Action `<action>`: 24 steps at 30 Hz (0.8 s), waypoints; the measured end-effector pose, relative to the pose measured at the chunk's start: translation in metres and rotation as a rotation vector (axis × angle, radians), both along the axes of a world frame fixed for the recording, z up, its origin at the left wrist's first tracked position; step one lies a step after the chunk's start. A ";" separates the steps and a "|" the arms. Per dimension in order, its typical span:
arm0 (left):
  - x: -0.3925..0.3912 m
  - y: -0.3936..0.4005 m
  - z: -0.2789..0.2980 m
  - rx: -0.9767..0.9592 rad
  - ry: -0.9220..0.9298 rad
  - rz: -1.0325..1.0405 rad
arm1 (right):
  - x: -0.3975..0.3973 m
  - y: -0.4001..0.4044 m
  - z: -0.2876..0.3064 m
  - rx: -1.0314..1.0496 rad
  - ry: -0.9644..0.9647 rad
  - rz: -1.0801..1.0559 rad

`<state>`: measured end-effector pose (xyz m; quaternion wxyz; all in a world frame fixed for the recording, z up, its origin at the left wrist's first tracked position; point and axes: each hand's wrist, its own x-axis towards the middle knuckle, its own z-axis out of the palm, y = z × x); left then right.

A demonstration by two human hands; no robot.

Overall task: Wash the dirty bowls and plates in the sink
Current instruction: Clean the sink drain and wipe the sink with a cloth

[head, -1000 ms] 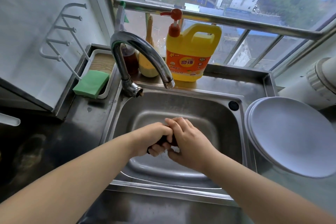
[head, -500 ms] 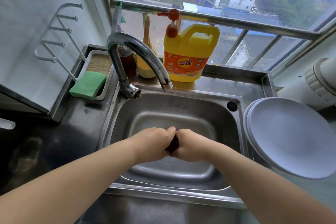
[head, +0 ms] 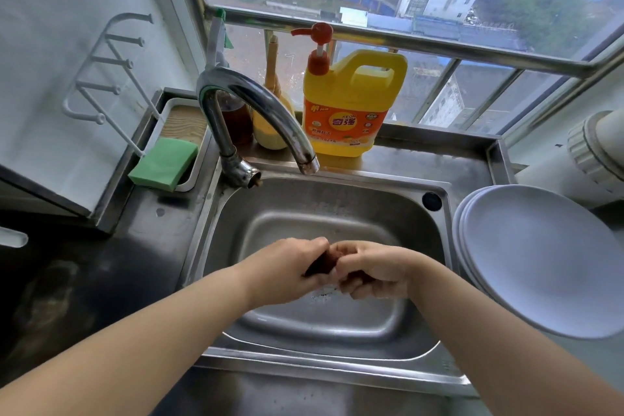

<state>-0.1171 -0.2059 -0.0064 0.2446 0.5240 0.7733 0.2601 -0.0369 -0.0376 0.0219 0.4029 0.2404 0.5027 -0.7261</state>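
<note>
Compared with half a second earlier, both hands remain together over the middle of the sink [head: 418, 230], but more of the dark item [head: 322, 263] between them now shows. The left hand [head: 287, 268] has its fingers curled around that small dark brownish item; what the item is cannot be told. The right hand [head: 374, 272] meets it from the other side, fingers curled and pinching the same item near its upper end. One second earlier the right hand lay partly over the left; now the two sit side by side, knuckles nearly touching. The basin beneath holds a little water or residue directly under the hands.

The task's plates [head: 540, 260] stand as a white stack on the surface just right of the sink, well apart from both hands, unchanged in position. No bowl can be made out.

Surroundings: the curved faucet [head: 256, 105] arches over the back of the basin, no water running. Behind it on the ledge stand a yellow detergent jug [head: 351, 105] with a red pump, a tan bottle [head: 270, 125] and a dark bottle [head: 236, 118] partly hidden by the faucet. A green sponge [head: 165, 162] lies in a tray [head: 184, 118] at back left, beside a white wire rack [head: 104, 74] on the wall. A white pipe [head: 594, 145] sits at far right.
</note>
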 end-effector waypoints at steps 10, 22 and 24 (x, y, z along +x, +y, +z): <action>-0.006 -0.002 0.038 -0.251 -1.330 0.358 | 0.030 -0.013 -0.009 1.406 1.213 0.476; -0.006 0.031 0.037 -0.465 -0.003 0.094 | -0.010 -0.029 0.023 1.674 0.926 0.595; -0.008 0.027 0.026 -0.421 0.239 -0.013 | -0.013 -0.030 0.022 1.458 0.680 0.640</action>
